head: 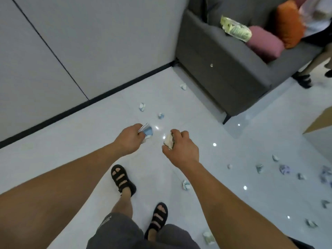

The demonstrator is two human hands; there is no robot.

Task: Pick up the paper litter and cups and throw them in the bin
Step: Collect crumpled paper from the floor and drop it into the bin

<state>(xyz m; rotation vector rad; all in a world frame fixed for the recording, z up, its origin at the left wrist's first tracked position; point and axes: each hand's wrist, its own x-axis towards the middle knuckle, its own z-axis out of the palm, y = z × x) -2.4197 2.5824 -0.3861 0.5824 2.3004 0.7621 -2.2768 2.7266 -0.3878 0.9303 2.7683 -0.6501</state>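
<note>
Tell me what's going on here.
A person in black sandals stands on the glossy white tiled floor, collecting litter. The left hand grips a crumpled blue-and-white paper; the right hand grips a crumpled whitish paper wad. More crumpled scraps lie scattered ahead near the grey fabric sofa and off to the right. No bin is in view.

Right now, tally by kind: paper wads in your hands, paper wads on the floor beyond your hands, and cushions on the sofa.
Paper wads in hand: 2 (left hand, right hand)
Paper wads on floor beyond the hands: 3
Cushions on sofa: 2 (pink, orange)
Total: 7
</note>
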